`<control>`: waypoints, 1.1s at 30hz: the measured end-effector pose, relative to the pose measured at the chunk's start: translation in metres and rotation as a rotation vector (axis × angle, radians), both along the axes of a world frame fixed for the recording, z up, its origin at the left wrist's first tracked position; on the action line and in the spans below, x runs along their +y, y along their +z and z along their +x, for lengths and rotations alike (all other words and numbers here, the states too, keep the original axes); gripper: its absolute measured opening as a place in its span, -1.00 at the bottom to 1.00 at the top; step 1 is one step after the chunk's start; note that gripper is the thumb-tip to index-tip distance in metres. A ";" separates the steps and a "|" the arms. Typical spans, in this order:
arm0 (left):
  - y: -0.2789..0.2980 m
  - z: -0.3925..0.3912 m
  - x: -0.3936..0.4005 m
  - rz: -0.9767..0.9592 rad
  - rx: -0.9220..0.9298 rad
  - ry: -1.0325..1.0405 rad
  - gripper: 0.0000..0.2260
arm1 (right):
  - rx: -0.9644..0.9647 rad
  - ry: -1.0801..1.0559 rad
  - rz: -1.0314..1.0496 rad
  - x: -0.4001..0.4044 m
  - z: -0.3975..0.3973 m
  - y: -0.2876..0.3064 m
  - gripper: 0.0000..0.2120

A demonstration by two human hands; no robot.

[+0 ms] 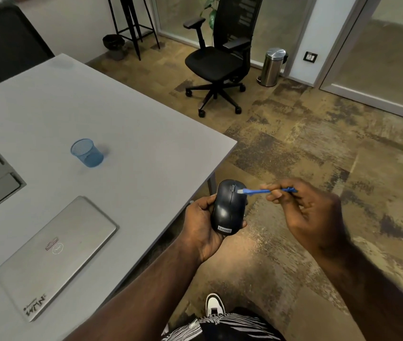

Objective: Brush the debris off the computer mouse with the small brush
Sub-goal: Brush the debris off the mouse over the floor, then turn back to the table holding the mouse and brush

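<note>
Head view, lower centre: the left hand (201,221) cups the mouse (228,207) off the desk (121,124); the right hand (306,210) pinches the brush (260,191), bristles at the wheel. Brushing seems underway; next, short strokes outward.

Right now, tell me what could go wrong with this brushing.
1. The mouse is cradled in the left hand past the table edge, over carpet; a slip would likely drop it to the floor.
2. The right hand pinches the small brush near its far end, so the bristles at the scroll wheel may wander or push debris into the wheel gap.
</note>
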State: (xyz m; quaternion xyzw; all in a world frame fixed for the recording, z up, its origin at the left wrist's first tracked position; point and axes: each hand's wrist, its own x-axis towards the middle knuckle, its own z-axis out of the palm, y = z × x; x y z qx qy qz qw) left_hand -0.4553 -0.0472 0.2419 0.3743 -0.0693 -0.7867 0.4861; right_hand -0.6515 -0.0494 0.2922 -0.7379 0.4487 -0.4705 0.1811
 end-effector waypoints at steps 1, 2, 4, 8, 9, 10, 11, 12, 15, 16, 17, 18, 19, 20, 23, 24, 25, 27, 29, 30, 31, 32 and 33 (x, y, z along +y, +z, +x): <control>0.000 0.000 -0.001 0.003 0.003 0.008 -0.61 | 0.005 0.056 0.001 0.003 0.004 0.000 -0.83; 0.000 0.001 -0.002 0.001 0.006 0.014 -0.60 | 0.014 0.114 0.003 0.007 0.009 0.000 -0.83; 0.001 0.003 -0.002 -0.007 0.015 0.010 -0.60 | 0.042 0.220 0.008 0.015 0.016 -0.001 -0.84; 0.001 0.010 -0.003 -0.025 0.063 0.042 -0.63 | 0.199 0.278 -0.010 0.020 0.021 -0.010 -0.84; 0.001 0.012 -0.004 -0.028 0.064 0.062 -0.63 | 0.229 0.243 -0.011 0.019 0.020 -0.013 -0.85; 0.002 0.015 -0.005 -0.029 0.066 0.086 -0.61 | 0.233 0.194 -0.005 0.017 0.017 -0.015 -0.85; 0.002 0.018 -0.006 -0.030 0.061 0.112 -0.61 | 0.208 0.139 0.010 0.014 0.014 -0.015 -0.83; 0.002 0.021 -0.007 -0.032 0.048 0.136 -0.62 | 0.146 0.091 0.037 0.010 0.009 -0.015 -0.82; 0.002 0.033 -0.008 -0.002 -0.001 0.193 -0.63 | -0.158 -0.021 0.172 -0.002 -0.003 -0.009 -0.85; 0.002 0.037 -0.007 0.012 0.003 0.217 -0.62 | -0.255 -0.062 0.229 -0.007 -0.004 -0.008 -0.87; 0.001 0.041 -0.006 0.024 0.014 0.242 -0.62 | -0.363 -0.097 0.299 -0.011 -0.003 -0.009 -0.86; 0.002 0.045 -0.005 0.034 0.024 0.265 -0.62 | -0.489 -0.112 0.391 -0.016 0.000 -0.011 -0.85; 0.002 0.049 -0.003 0.038 0.034 0.280 -0.61 | -0.625 -0.104 0.509 -0.018 0.005 -0.013 -0.88; 0.003 0.052 -0.001 0.036 0.048 0.286 -0.59 | -0.756 -0.073 0.642 -0.020 0.011 -0.014 -0.93; 0.004 0.066 0.005 0.032 0.059 0.312 -0.52 | -1.014 0.000 1.010 -0.023 0.033 -0.024 -0.85; 0.003 0.073 0.007 0.035 0.042 0.324 -0.49 | -1.053 0.012 1.116 -0.023 0.041 -0.027 -0.83; 0.001 0.080 0.009 0.037 0.024 0.335 -0.49 | -1.078 0.029 1.219 -0.023 0.050 -0.031 -0.82; -0.004 0.094 0.013 0.044 0.005 0.365 -0.53 | -1.080 0.067 1.391 -0.024 0.070 -0.039 -0.83; -0.010 0.110 0.015 0.038 -0.020 0.406 -0.57 | -0.991 0.113 1.486 -0.027 0.091 -0.049 -0.84; -0.012 0.116 0.016 0.029 -0.037 0.422 -0.58 | -0.929 0.140 1.500 -0.030 0.103 -0.053 -0.81; -0.015 0.123 0.016 0.021 -0.060 0.435 -0.58 | -0.864 0.163 1.492 -0.034 0.114 -0.055 -0.78; -0.017 0.132 0.015 0.014 -0.087 0.446 -0.59 | -0.795 0.179 1.469 -0.040 0.128 -0.057 -0.77; -0.019 0.140 0.013 0.014 -0.114 0.455 -0.59 | -0.732 0.187 1.436 -0.047 0.143 -0.057 -0.77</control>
